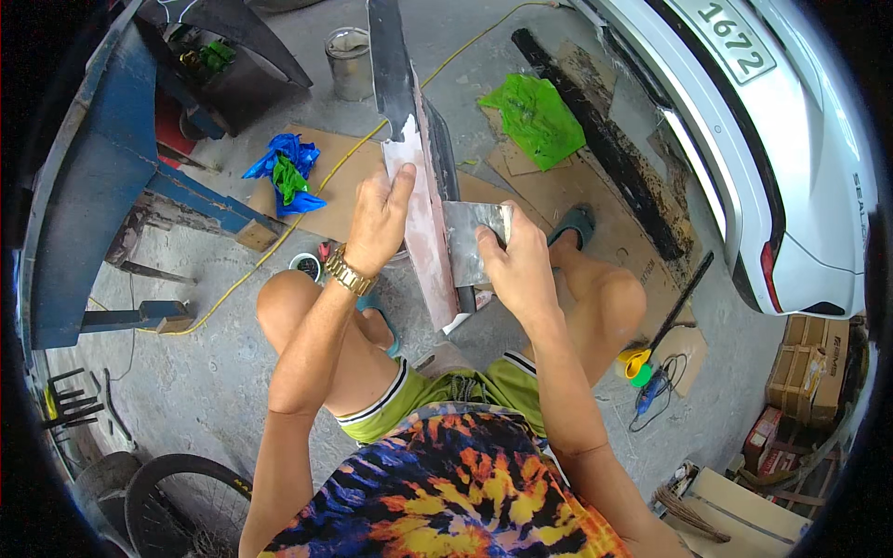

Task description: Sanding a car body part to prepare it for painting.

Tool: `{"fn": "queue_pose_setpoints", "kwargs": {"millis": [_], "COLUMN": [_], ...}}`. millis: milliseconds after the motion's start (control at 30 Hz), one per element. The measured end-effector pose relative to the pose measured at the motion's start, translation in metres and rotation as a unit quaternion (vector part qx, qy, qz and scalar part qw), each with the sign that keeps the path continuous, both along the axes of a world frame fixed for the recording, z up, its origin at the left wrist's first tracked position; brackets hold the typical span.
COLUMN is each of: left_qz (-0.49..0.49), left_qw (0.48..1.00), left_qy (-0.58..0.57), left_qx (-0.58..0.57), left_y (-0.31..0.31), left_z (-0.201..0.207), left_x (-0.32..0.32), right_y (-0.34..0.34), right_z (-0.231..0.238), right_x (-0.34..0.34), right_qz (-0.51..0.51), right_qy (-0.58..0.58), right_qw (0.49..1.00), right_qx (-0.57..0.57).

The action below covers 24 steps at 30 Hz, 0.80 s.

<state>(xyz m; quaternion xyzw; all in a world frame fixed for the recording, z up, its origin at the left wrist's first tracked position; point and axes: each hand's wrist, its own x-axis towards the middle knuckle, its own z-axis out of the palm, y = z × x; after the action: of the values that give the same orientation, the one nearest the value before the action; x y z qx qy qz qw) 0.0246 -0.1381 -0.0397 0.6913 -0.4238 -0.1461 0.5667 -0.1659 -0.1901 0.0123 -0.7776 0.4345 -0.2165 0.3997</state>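
Observation:
A long, narrow dark car trim panel [430, 251] stands in front of me, pointing away, its near half coated with pinkish-white filler. My left hand [377, 219], below a gold watch, is closed round the panel's left side with the thumb on the filler. In my right hand [521, 265] is a flat, square metal putty spreader [470, 246], gripped by its right edge with the thumb on its face. The spreader's left edge lies against or very close to the panel's right side; contact is hard to make out.
A white car [772, 121] stands at the right. Cardboard sheets [344, 177], a green plastic bag [539, 121] and a long black strip [605, 139] lie on the floor. A yellow hose [251, 270] runs past a blue metal stand [84, 177]. A metal can [349, 70] stands ahead.

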Motion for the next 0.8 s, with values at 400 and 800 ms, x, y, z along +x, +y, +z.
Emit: {"fn": "queue_pose_setpoints", "kwargs": {"millis": [400, 800], "left_qz": [0.008, 0.048], "left_qw": [1.0, 0.988], "left_qy": [-0.029, -0.128], "left_qx": [0.008, 0.071], "left_y": [-0.004, -0.003], "left_z": [0.01, 0.012], "left_x": [0.0, -0.009], "right_y": [-0.021, -0.013], "right_z": [0.023, 0.021], "right_x": [0.013, 0.035], "right_qz": [0.047, 0.074], "right_qy": [0.015, 0.055], "right_qw": [0.994, 0.984], "right_qx": [-0.096, -0.155]}}
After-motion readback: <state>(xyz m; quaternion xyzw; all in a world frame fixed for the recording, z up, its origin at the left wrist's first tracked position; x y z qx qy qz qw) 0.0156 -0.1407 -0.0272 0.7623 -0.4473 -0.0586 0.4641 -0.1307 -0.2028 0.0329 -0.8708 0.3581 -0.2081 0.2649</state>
